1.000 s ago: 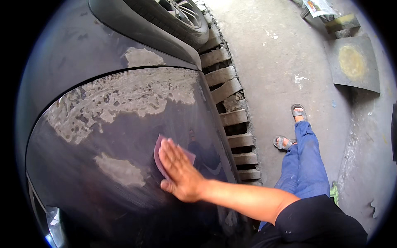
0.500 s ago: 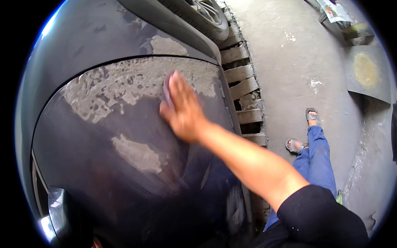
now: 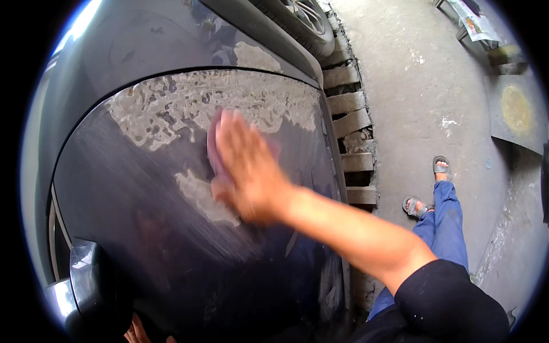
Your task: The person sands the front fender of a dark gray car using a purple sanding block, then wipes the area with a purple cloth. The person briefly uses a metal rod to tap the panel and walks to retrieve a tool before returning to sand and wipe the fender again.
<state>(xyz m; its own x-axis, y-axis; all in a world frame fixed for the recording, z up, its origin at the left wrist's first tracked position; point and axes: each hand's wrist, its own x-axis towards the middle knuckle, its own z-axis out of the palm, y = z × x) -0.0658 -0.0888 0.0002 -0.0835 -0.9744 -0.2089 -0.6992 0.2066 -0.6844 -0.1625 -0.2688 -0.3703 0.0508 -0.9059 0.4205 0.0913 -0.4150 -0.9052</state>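
Note:
My right hand [image 3: 245, 168] presses a pink pad [image 3: 214, 148] flat on the dark car panel [image 3: 108, 188], fingers over it, blurred by motion. It lies between a large pale, mottled patch [image 3: 148, 114] along the panel's upper part and a smaller pale patch [image 3: 194, 191], partly covering both. My left hand [image 3: 137, 330] shows only partly at the bottom edge, below the side mirror [image 3: 84, 274], its fingertips apart on the dark bodywork.
A wheel [image 3: 309, 26] stands at the top, beside a gap bridged by several concrete slats [image 3: 349, 126]. My sandalled feet [image 3: 441, 167] and blue-trousered legs are on the concrete floor [image 3: 394, 68]. At right are a metal sheet [image 3: 503, 128] and a stand with paper [image 3: 469, 17].
My right hand with the pad moved up from the middle to the mottled patch, then slightly down and left. The view has shifted, and my left hand has come into sight at the bottom.

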